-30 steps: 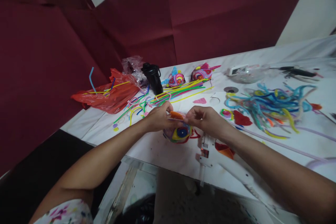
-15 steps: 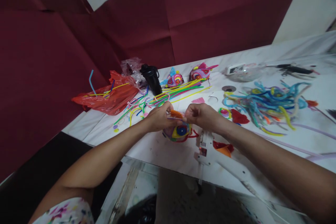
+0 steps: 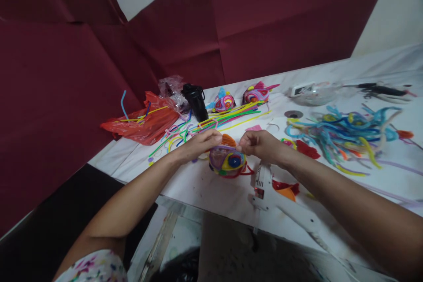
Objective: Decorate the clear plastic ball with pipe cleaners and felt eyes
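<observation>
A fish made of coloured pipe cleaners (image 3: 223,161), with a dark blue button-like eye and red tail strands, sits on the table before me. On its top stands a ribbed orange fin (image 3: 228,140). My left hand (image 3: 202,144) is at the fish's upper left, its thumb by the fin and its other fingers partly hidden behind the fish. At the upper right edge my right hand (image 3: 259,144) pinches with thumb and forefinger beside the fin. A white glue gun (image 3: 264,189) lies just right of the fish, below my right hand.
Behind are loose pipe cleaners (image 3: 228,119), a black bottle (image 3: 195,103), a red plastic bag (image 3: 145,125) and two finished-looking fish (image 3: 224,102). To the right lie a blue pipe-cleaner bundle (image 3: 343,132), red pieces (image 3: 307,149) and pliers (image 3: 386,90). The table's front edge is close.
The orange fin, held between both hands before, now stands against the top of the fish. My hands have moved apart slightly, uncovering more of the fish. The view has shifted a little.
</observation>
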A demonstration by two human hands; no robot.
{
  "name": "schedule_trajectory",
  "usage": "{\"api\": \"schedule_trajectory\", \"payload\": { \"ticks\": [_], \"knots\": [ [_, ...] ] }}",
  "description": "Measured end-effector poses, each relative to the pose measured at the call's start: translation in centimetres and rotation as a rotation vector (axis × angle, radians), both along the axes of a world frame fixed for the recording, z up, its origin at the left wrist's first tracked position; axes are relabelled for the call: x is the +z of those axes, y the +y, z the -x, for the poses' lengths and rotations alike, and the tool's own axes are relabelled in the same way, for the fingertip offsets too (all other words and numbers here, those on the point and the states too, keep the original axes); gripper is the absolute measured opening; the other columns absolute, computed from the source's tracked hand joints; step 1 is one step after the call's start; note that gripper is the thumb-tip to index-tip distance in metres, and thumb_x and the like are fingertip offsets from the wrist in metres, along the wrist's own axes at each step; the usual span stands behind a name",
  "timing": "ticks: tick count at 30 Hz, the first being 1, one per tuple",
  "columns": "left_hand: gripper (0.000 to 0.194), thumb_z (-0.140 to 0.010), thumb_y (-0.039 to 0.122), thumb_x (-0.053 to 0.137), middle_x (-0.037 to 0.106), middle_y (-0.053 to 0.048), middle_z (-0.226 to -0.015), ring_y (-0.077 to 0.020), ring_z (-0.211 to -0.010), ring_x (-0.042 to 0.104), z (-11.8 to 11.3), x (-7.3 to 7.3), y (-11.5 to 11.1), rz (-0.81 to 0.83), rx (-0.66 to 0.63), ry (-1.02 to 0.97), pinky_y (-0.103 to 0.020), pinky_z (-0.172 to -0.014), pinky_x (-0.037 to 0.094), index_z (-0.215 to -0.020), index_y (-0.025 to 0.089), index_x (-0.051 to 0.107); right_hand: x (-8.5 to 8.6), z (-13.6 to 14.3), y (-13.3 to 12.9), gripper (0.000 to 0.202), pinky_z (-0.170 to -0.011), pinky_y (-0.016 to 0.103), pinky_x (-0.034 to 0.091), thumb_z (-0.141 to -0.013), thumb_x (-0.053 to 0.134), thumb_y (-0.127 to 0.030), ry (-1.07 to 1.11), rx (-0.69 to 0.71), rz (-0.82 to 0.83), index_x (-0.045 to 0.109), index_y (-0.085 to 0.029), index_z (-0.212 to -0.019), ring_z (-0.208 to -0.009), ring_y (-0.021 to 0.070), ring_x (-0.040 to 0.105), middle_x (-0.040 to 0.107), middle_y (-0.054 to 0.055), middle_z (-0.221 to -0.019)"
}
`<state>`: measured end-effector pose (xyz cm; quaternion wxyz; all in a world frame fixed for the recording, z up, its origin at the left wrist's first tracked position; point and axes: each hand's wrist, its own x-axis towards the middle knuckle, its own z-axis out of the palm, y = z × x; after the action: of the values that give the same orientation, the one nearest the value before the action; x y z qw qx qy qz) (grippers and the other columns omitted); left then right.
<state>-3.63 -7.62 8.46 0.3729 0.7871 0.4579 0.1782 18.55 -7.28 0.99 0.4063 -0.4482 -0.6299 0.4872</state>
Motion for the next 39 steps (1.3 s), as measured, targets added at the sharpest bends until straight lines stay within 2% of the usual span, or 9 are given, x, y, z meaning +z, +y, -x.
{"api": "schedule_trajectory", "payload": {
  "ticks": [4,8,15,21,24,27,31,35,39],
  "knots": [
    [0.048,-0.08,0.058,0.063,0.067,-0.006,-0.116,-0.025,-0.108,0.061,0.3,-1.5,-1.2,-0.16,0.04,0.053,-0.039,-0.095,0.047,-0.113,0.023,0.061,0.1,-0.2,0.0,0.043,-0.054,0.027,0.036,-0.051,0.083,-0.053,0.016,0.016,0.026,0.057,-0.021,-0.063,-0.053,0.0094,0.045,0.052,-0.007,-0.053],
    [0.054,-0.073,0.044,0.073,0.063,-0.009,-0.127,-0.0278,-0.115,0.06,0.5,-2.6,-2.0,-0.234,0.003,0.046,-0.041,-0.099,0.047,-0.12,0.022,0.059,0.3,-0.3,-0.2,0.045,-0.055,0.028,0.037,-0.051,0.083,-0.055,0.026,0.026,0.046,0.056,-0.022,-0.064,-0.053,0.0093,0.044,0.051,-0.007,-0.054],
    [0.054,-0.074,0.031,0.072,0.061,-0.011,-0.131,-0.0283,-0.123,0.058,0.6,-3.0,-2.0,-0.304,-0.041,0.067,-0.044,-0.104,0.048,-0.125,0.022,0.057,0.0,-0.6,-0.2,0.049,-0.055,0.027,0.037,-0.051,0.081,-0.061,-0.001,0.007,0.032,0.057,-0.021,-0.065,-0.054,0.0096,0.045,0.052,-0.006,-0.055],
    [0.065,-0.069,0.028,0.074,0.056,-0.014,-0.139,-0.0313,-0.129,0.054,0.6,-3.5,-2.3,-0.361,-0.069,0.088,-0.048,-0.105,0.049,-0.131,0.022,0.054,-0.1,-0.7,-0.2,0.047,-0.056,0.028,0.039,-0.057,0.075,-0.063,-0.061,0.007,-0.029,0.055,-0.022,-0.067,-0.056,0.0107,0.046,0.052,-0.005,-0.058],
    [0.064,-0.069,0.026,0.071,0.056,-0.014,-0.139,-0.0316,-0.13,0.054,0.5,-3.7,-2.4,-0.381,-0.07,0.103,-0.05,-0.107,0.048,-0.131,0.02,0.054,0.4,-1.3,-0.3,0.038,-0.059,0.029,0.043,-0.066,0.07,-0.057,-0.132,0.021,-0.073,0.056,-0.022,-0.067,-0.059,0.0122,0.051,0.057,-0.003,-0.061],
    [0.064,-0.068,0.022,0.07,0.056,-0.014,-0.139,-0.0323,-0.13,0.054,0.6,-3.7,-2.2,-0.385,-0.064,0.097,-0.051,-0.107,0.048,-0.13,0.02,0.054,1.2,-3.1,-0.8,0.026,-0.061,0.028,0.045,-0.078,0.059,-0.046,-0.257,0.006,-0.117,0.061,-0.021,-0.072,-0.062,0.0139,0.057,0.064,0.0,-0.067],
    [0.064,-0.069,0.024,0.071,0.056,-0.012,-0.139,-0.0317,-0.13,0.054,1.0,-3.9,-1.9,-0.388,-0.072,0.082,-0.05,-0.106,0.049,-0.131,0.023,0.054,1.7,-6.6,-1.8,0.011,-0.061,0.026,0.04,-0.078,0.057,-0.025,-0.525,-0.094,-0.201,0.066,-0.02,-0.075,-0.059,0.0138,0.056,0.065,0.0,-0.064],
    [0.064,-0.07,0.025,0.07,0.055,-0.013,-0.139,-0.0317,-0.13,0.054,1.2,-4.1,-2.0,-0.398,-0.064,0.081,-0.051,-0.105,0.05,-0.132,0.023,0.054,1.6,-9.3,-3.0,0.02,-0.065,0.026,0.036,-0.081,0.051,-0.014,-0.774,-0.164,-0.282,0.071,-0.018,-0.083,-0.063,0.0139,0.055,0.068,0.004,-0.071],
    [0.065,-0.07,0.028,0.071,0.053,-0.014,-0.141,-0.0329,-0.129,0.054,1.3,-4.4,-2.1,-0.423,-0.033,0.072,-0.053,-0.106,0.05,-0.132,0.022,0.054,1.4,-10.7,-4.0,0.027,-0.065,0.025,0.037,-0.086,0.046,-0.011,-0.958,-0.142,-0.259,0.072,-0.017,-0.087,-0.07,0.0143,0.061,0.072,0.007,-0.079]
  ]
}}
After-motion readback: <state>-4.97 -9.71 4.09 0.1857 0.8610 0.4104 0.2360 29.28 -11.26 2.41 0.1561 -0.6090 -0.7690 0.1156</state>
